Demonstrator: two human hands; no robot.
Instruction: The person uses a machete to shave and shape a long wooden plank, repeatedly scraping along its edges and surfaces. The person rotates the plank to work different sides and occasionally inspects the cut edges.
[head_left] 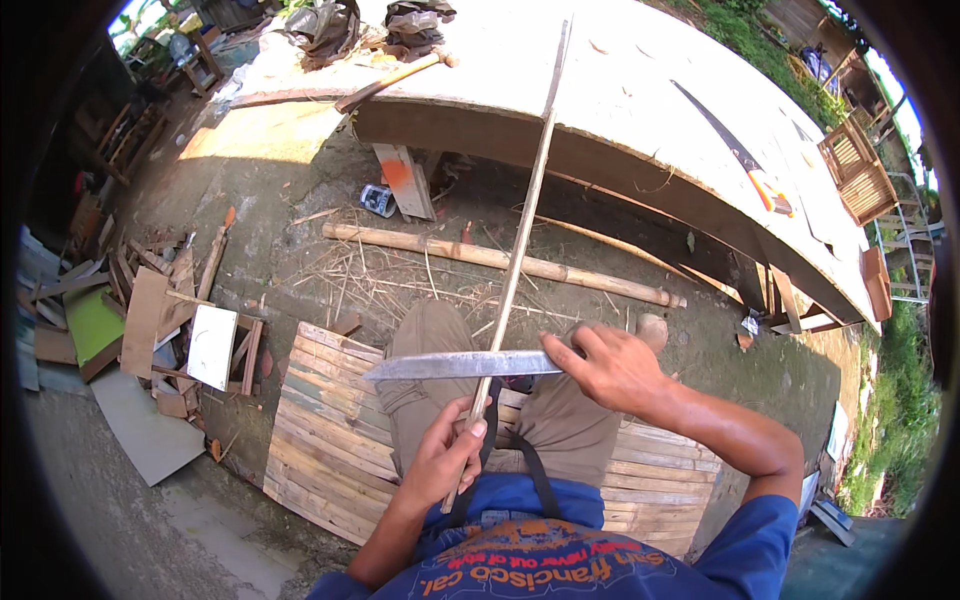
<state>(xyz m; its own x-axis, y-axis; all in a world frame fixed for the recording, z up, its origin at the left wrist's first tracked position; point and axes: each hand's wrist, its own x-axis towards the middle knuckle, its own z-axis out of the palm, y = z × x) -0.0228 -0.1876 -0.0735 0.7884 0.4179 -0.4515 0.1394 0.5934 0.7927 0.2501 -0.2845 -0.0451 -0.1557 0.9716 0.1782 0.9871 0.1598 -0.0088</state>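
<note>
My left hand [447, 452] is closed round the lower part of a long, thin bamboo strip [520, 240]. From my lap the strip slants up and away, and its far end reaches over the white-topped table [640, 90]. In my right hand [612, 368] is a machete [455, 366], its grip hidden by my fingers and palm. The broad grey blade lies crosswise over the strip, just above my left hand, with its tip to the left. Blade and strip appear to touch.
A bamboo pole [500, 262] lies on the ground among shavings, near a can [377, 200]. On the table are a handsaw [738, 155] and a wooden-handled tool [395, 80]. Scrap boards [150, 315] are heaped at left. I sit on a bamboo-slat seat [325, 435].
</note>
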